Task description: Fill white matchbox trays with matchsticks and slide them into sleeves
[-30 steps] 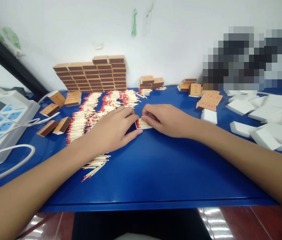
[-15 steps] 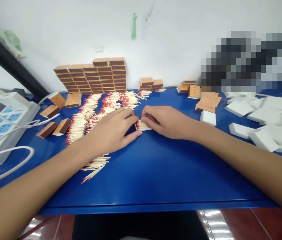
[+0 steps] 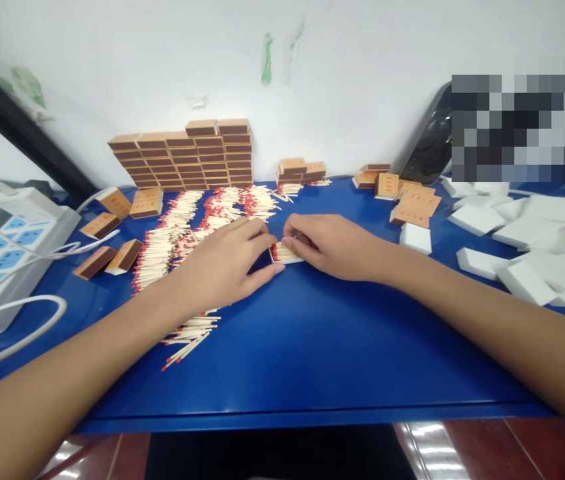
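Observation:
A small white matchbox tray [image 3: 289, 261] lies on the blue table between my hands, with red-headed matches [image 3: 282, 251] in it. At the tray's left end, my left hand [image 3: 227, 260] grips it between thumb and fingers. My right hand [image 3: 329, 245] has its fingers bent and pinched over the matches in the right part of the tray; its fingertips are partly hidden. Long heaps of loose matches [image 3: 155, 257] spread under and beside my left forearm, and a smaller bunch [image 3: 197, 330] lies nearer me.
A stacked wall of brown matchboxes [image 3: 192, 157] stands at the back. Several loose matchboxes [image 3: 416, 203] lie at right and left. White empty trays [image 3: 537, 253] are piled on the right, with one single tray [image 3: 415, 238] closer. A white power strip [image 3: 17, 247] with cables sits at left.
The view has shifted very slightly. Both hands stay at the tray, in nearly the same pose.

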The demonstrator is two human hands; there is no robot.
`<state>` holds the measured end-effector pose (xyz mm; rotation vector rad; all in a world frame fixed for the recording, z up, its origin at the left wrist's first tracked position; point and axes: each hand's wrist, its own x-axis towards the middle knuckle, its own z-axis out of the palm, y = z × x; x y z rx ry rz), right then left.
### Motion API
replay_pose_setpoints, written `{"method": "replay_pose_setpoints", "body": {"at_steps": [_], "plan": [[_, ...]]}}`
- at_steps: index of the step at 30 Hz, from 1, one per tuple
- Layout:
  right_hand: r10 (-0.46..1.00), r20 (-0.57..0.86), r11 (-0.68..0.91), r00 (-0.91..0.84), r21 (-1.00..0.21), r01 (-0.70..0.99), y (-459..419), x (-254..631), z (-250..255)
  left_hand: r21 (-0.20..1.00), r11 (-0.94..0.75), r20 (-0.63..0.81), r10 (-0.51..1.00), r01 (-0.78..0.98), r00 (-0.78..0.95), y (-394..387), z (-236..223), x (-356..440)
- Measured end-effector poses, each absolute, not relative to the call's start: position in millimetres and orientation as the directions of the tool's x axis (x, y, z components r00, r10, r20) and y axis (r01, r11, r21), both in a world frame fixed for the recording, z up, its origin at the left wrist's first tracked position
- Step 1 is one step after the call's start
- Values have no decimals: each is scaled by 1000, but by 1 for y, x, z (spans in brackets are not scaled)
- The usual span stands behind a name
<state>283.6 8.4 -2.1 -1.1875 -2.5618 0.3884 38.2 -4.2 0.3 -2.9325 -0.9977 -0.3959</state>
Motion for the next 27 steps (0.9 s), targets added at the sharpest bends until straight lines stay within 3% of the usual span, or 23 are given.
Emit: {"method": "replay_pose_setpoints", "body": {"at_steps": [11, 16, 27], "plan": [[766, 149, 626, -626, -394, 672, 9, 287, 0, 59, -801, 250, 590, 596, 768, -3, 0, 38], [786, 251, 612, -566, -447, 652, 7, 289, 11, 71, -791, 240, 605, 608, 759, -4, 1, 40], [709, 231, 689, -666, -429, 584, 6, 289, 12, 100, -791, 244, 607, 603, 756, -5, 2, 40]]}}
